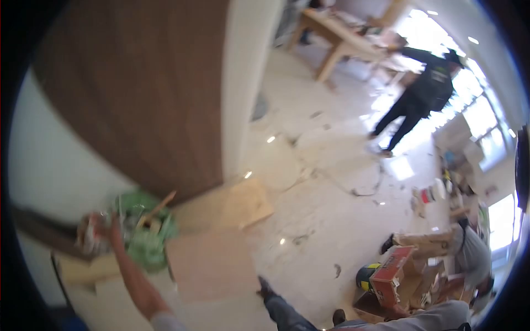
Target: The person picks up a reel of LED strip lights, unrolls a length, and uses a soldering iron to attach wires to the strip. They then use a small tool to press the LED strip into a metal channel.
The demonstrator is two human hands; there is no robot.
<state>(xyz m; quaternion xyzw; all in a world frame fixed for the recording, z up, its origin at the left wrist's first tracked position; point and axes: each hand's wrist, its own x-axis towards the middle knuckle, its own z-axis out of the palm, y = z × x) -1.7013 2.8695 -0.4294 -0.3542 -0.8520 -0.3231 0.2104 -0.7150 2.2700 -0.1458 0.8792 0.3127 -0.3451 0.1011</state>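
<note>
My left arm reaches out at the lower left, and my left hand (102,227) is blurred against a crumpled, partly clear bundle (87,238). The fingers seem closed on it, but its kind cannot be made out. Just beside the hand lies a green sack (144,243), with a thin wooden stick (161,205) on top. A grey sleeve (433,316) stretches along the bottom right edge; no right hand can be made out at its end.
A brown door panel (138,94) rises at the left. Boards (210,267) lie on the pale floor by my foot (265,288). An open red carton (391,276) and a bending person (469,251) are at right. Another person (428,91) stands by a wooden table (337,36).
</note>
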